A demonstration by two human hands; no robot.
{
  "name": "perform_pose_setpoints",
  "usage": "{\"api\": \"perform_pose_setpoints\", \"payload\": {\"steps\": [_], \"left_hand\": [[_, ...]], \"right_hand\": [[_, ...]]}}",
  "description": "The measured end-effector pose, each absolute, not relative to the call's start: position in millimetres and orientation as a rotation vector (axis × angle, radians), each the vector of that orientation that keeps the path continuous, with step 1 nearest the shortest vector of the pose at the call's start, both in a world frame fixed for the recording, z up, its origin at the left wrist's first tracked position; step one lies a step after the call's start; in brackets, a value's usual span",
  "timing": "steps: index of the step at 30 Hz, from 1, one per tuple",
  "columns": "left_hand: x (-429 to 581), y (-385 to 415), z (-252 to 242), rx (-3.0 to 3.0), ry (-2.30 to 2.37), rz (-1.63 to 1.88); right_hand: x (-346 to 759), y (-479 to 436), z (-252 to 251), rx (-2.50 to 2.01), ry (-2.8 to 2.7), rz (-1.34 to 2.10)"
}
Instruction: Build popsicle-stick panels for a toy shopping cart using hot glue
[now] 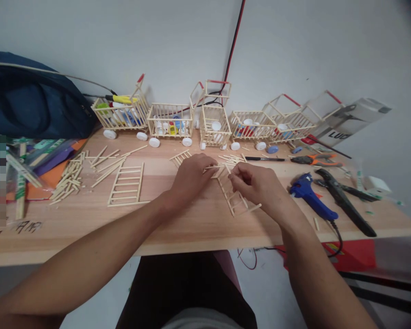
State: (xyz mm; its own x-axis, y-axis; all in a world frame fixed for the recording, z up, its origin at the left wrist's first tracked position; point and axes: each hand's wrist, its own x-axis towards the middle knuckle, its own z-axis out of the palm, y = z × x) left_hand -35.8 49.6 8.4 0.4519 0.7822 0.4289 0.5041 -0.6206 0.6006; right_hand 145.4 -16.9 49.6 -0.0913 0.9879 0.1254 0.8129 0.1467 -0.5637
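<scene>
My left hand [193, 176] is closed, with a thin wooden stick [212, 167] at its fingertips. My right hand [255, 183] is pinched just across from it; any small piece between its fingers is hard to make out. Below the right hand lies a ladder-like wooden frame [232, 201], partly covered by the fingers. A small ladder frame [181, 157] rests behind my left hand. Further left, a larger ladder frame [126, 185] lies flat on the table. Several loose sticks [233, 159] are heaped just beyond my fingertips.
Several miniature stick carts [171, 121] line the wall. At right lie a blue glue gun [310, 194], orange-handled pliers [317, 160], a black-handled tool [345, 203] and a black pen [265, 159]. Cut sticks [70, 178] pile up at left, near a blue bag [34, 100].
</scene>
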Motion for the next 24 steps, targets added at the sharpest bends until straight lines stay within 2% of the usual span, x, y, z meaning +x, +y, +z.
{"api": "perform_pose_setpoints", "payload": {"steps": [15,24], "left_hand": [[-30.2,49.4,2.9,2.357,1.049,1.031],[-30.6,46.1,12.1,2.715,1.211,0.96]], "right_hand": [[145.1,-14.8,50.2,-1.714,-1.965,0.488],[142.7,-14.1,52.7,-1.743,-1.994,0.458]]}}
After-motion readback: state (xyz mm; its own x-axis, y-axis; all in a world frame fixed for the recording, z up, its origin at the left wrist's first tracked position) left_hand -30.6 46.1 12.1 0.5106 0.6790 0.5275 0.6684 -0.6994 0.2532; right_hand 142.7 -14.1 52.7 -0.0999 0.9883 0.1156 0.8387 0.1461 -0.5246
